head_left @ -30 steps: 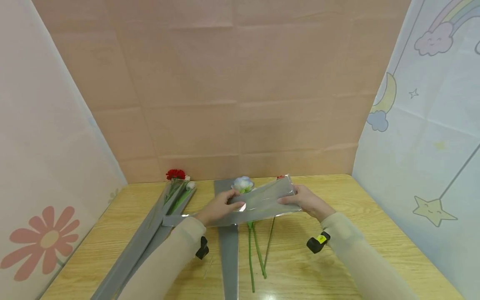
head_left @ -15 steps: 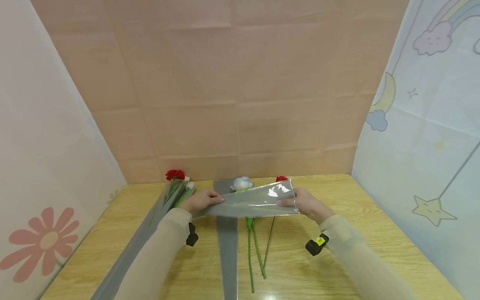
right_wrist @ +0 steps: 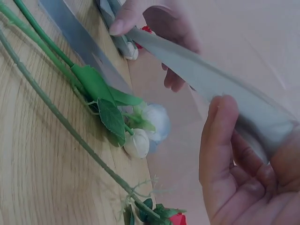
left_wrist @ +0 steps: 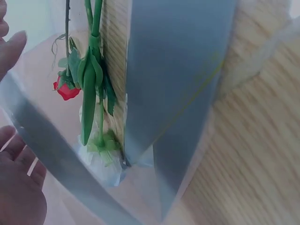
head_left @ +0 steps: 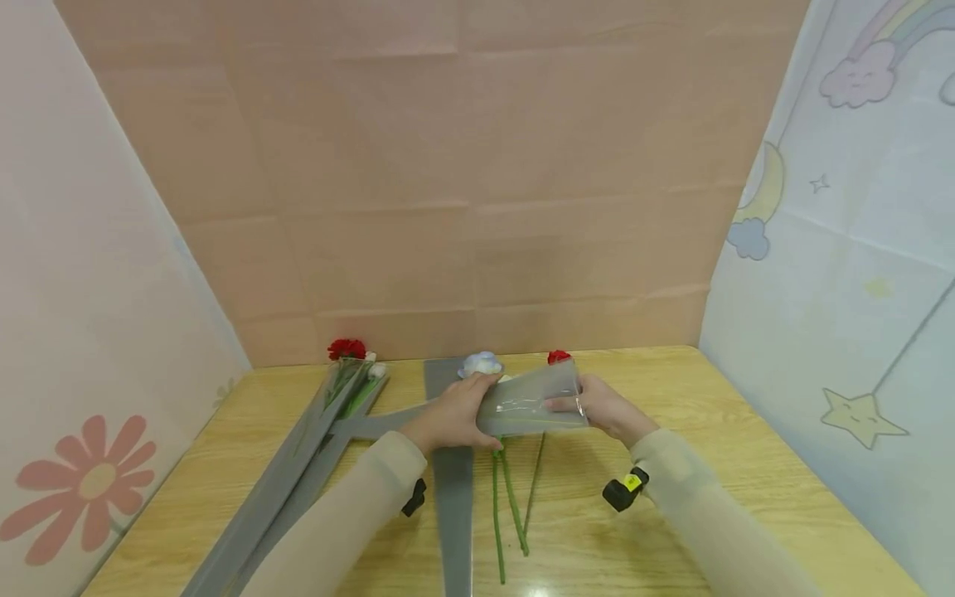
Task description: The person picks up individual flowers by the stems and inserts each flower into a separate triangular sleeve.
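A translucent grey plastic flower sleeve (head_left: 525,406) is held up above the table, slanting across the flowers. My right hand (head_left: 608,406) grips its right end, with fingers showing through the film. In the right wrist view, the fingers of that hand (right_wrist: 239,164) curl at the sleeve (right_wrist: 220,84). My left hand (head_left: 455,413) is at the sleeve's middle, its thumb and fingers spread apart on either side. Behind and below lie a pale blue flower (head_left: 480,363), a white bud (right_wrist: 137,143) and a red rose (head_left: 558,356), their green stems (head_left: 498,514) pointing toward me.
On the left lie sleeved flowers, with a red carnation (head_left: 346,349) and a white bud (head_left: 376,371) at the top. Another flat grey sleeve (head_left: 453,506) lies lengthwise on the wooden table (head_left: 656,514). A tan cloth backdrop (head_left: 462,207) rises behind.
My left hand went left along the sleeve, then came back right to its middle, its fingers now spread wider. My right hand keeps its hold on the right end, almost unmoved.
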`<state>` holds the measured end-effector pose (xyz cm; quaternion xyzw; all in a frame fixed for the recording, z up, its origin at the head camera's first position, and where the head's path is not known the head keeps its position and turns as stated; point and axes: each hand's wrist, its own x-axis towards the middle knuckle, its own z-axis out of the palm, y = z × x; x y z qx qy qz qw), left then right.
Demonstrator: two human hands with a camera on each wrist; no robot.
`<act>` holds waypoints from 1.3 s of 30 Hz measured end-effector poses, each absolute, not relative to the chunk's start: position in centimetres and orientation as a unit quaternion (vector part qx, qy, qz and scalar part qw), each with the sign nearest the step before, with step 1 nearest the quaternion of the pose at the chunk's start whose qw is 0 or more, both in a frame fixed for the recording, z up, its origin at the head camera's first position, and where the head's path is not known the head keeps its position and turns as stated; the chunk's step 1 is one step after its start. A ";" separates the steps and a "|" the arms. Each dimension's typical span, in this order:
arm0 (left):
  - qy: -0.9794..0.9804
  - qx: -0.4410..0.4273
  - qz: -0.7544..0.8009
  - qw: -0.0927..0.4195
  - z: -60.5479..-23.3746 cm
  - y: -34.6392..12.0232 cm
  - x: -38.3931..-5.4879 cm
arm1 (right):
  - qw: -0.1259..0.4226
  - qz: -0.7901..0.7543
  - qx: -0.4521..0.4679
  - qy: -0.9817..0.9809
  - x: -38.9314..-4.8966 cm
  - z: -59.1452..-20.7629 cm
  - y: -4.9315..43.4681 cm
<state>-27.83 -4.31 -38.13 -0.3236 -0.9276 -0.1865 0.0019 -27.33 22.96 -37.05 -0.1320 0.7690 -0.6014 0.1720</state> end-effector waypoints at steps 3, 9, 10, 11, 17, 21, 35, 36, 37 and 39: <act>-0.929 -0.317 -0.189 0.005 -38.3 -4.3 -27.8 | 0.179 -0.609 -0.144 0.759 -27.3 -37.2 23.0; -0.919 -0.320 -0.230 0.004 -38.3 -4.6 -27.8 | 0.181 -0.611 -0.139 0.758 -27.3 -37.4 23.2; -0.917 -0.320 -0.237 0.004 -38.3 -4.6 -27.7 | 0.182 -0.610 -0.140 0.758 -27.3 -37.4 23.2; -0.916 -0.319 -0.243 0.003 -38.3 -4.6 -27.7 | 0.183 -0.609 -0.138 0.759 -27.3 -37.3 23.1; -0.911 -0.327 -0.251 0.007 -38.5 -4.7 -27.7 | 0.188 -0.608 -0.133 0.760 -27.3 -37.0 22.8; -0.907 -0.340 -0.248 0.009 -38.9 -4.6 -27.9 | 0.189 -0.608 -0.137 0.758 -27.4 -36.8 22.5; -0.896 -0.331 -0.295 -0.007 -38.9 -5.0 -27.6 | 0.182 -0.585 -0.123 0.781 -27.4 -36.5 21.9; -0.897 -0.332 -0.293 -0.005 -38.9 -5.0 -27.6 | 0.183 -0.587 -0.123 0.779 -27.5 -36.5 21.8; -0.898 -0.334 -0.288 -0.002 -38.9 -5.0 -27.6 | 0.183 -0.588 -0.123 0.778 -27.5 -36.5 21.8; -0.899 -0.338 -0.277 0.002 -39.0 -4.9 -27.7 | 0.181 -0.589 -0.123 0.778 -27.4 -36.5 21.6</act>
